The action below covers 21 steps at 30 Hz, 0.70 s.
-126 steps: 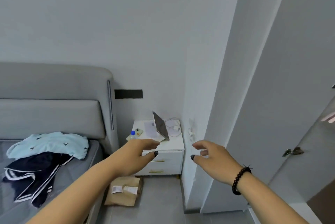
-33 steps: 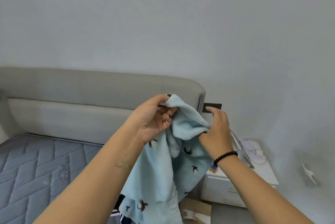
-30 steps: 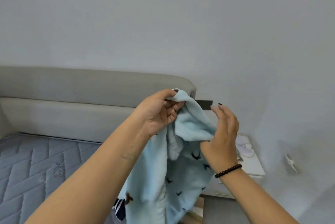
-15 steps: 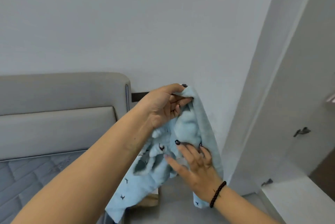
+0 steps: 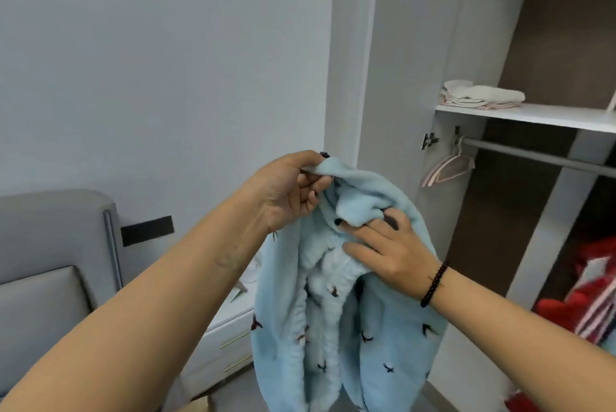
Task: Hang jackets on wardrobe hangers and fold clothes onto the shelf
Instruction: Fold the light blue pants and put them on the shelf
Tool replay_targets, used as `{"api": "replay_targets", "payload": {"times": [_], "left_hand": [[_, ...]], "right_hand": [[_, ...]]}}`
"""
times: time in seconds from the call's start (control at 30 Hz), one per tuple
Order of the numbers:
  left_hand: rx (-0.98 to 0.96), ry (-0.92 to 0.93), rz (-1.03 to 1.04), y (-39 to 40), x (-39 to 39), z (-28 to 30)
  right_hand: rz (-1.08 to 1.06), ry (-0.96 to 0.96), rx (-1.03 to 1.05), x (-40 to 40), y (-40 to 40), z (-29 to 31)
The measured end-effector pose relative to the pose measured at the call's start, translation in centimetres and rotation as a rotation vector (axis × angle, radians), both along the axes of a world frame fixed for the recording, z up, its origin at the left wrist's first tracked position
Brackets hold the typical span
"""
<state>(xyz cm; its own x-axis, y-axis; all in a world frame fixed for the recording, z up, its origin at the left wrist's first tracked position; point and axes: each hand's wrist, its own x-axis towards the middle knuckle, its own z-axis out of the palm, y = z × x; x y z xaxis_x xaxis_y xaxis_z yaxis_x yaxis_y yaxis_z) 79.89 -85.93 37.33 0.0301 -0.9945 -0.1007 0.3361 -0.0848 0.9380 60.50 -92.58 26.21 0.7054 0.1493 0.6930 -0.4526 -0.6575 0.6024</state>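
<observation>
A light blue fleece jacket (image 5: 373, 338) with small dark bird prints hangs in front of me. My left hand (image 5: 293, 191) pinches its top edge near the collar and holds it up. My right hand (image 5: 386, 245), with a black bead bracelet on the wrist, grips a fold of the fleece just below. To the right the wardrobe stands open. Pale pink hangers (image 5: 448, 166) dangle from the left end of its grey rail (image 5: 533, 155). Above the rail is a white shelf (image 5: 533, 115) with folded white clothes (image 5: 480, 96) on it.
Red striped clothing (image 5: 580, 305) hangs low in the wardrobe at the right. A grey padded headboard (image 5: 50, 245) fills the lower left. A white nightstand (image 5: 230, 341) shows behind my left forearm, and a cardboard box corner (image 5: 196, 406) lies on the floor.
The view has swung right from the bed to the open wardrobe, carrying the jacket along. My right hand has moved up the fleece and closed on a fold below my left hand.
</observation>
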Motion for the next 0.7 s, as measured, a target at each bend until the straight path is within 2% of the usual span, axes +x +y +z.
{"api": "replay_targets", "payload": {"times": [0.13, 0.27, 0.4, 0.47, 0.57, 0.7], "left_hand": [[-0.002, -0.079, -0.168, -1.4, -0.8, -2.5], [-0.036, -0.170, -0.429, -1.2, -2.3, -5.6], [-0.158, -0.271, -0.524, 1.3, -4.2, -8.4], [-0.209, -0.347, -0.577, 3.5, -5.3, -10.8], [-0.313, -0.489, -0.679, 6.8, -7.4, -14.3], [-0.321, -0.494, -0.828, 8.5, -11.5, -17.2]], "right_hand": [[0.009, -0.127, 0.330, -1.3, 3.1, 3.5], [-0.243, -0.251, 0.638, -2.3, 5.7, 5.4], [-0.459, -0.365, 0.962, -3.7, 7.7, 5.7], [-0.532, -0.447, 1.049, -4.8, 9.3, 4.5], [-0.562, -0.681, 1.079, -6.4, 11.7, 4.0], [-0.603, -0.968, 1.140, -10.2, 12.9, 5.8]]}}
